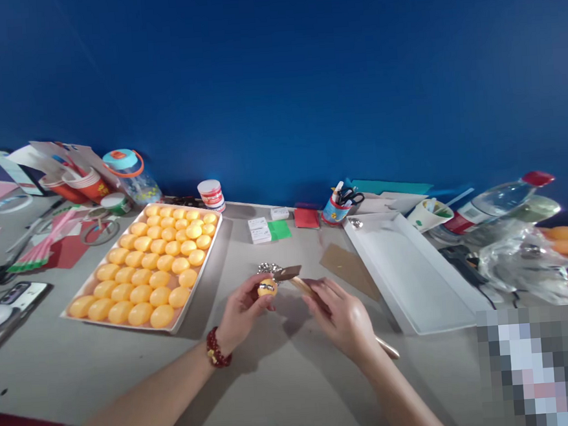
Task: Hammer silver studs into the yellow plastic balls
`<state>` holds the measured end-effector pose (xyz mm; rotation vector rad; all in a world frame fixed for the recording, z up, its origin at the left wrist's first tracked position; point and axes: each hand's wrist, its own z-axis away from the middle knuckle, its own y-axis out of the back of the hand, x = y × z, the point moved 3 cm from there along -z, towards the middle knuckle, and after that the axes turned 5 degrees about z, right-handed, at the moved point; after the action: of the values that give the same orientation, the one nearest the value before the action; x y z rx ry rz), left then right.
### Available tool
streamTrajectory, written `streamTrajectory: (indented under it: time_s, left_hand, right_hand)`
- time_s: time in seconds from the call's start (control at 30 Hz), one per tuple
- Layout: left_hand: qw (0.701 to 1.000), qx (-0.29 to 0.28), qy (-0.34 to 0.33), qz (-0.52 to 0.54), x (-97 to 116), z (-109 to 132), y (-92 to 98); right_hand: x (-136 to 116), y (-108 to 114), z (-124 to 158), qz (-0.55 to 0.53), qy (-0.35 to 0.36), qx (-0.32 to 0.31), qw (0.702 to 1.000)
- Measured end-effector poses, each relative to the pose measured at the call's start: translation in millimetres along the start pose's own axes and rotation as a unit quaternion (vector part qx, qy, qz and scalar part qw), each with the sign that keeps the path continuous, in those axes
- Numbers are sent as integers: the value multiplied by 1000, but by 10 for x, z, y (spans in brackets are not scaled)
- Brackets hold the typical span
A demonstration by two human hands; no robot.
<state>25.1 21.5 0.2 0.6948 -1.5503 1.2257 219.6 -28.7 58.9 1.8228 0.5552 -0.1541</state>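
My left hand pinches an orange ball, which looks like a table tennis ball, between thumb and fingers. A shiny silver-and-dark detail crosses the ball's front. My right hand is wrapped round a long, light wooden-handled tool, and the handle's other end sticks out below the wrist. At its tip a brown flat head points left, close to the ball; I cannot tell if they touch. Small shiny silver pieces lie just behind my left hand.
Left of my hands stands a shallow box filled with rows of orange balls. A white tray lies to the right, beside a brown card. Small white boxes, a pen cup and a water bottle line the back.
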Motion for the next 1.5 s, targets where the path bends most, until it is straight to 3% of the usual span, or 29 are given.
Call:
streamTrajectory:
  time_s: [0.1, 0.23, 0.5, 0.73, 0.93, 1.27, 1.5]
  left_hand:
    - [1000, -20, -23, 5, 28, 26, -23]
    - [998, -41, -50, 4, 94, 57, -39]
    - [999, -29, -39, -23, 131, 98, -19]
    - [998, -43, -38, -15, 145, 94, -29]
    - [995, -68, -69, 1, 168, 118, -61]
    - [976, -69, -176, -106, 144, 135, -28]
    - [982, -51, -134, -126, 125, 157, -24]
  right_hand:
    - [59, 3, 2, 3, -18, 31, 999]
    - [115, -61, 15, 23, -25, 26, 999]
    - [283, -74, 15, 84, -85, 50, 991]
    - [187, -111, 22, 46, -49, 40, 997]
    - [226, -111, 25, 64, -59, 46, 995]
    - [293, -151, 13, 85, -75, 35, 993]
    - [459, -155, -11, 140, -114, 34, 983]
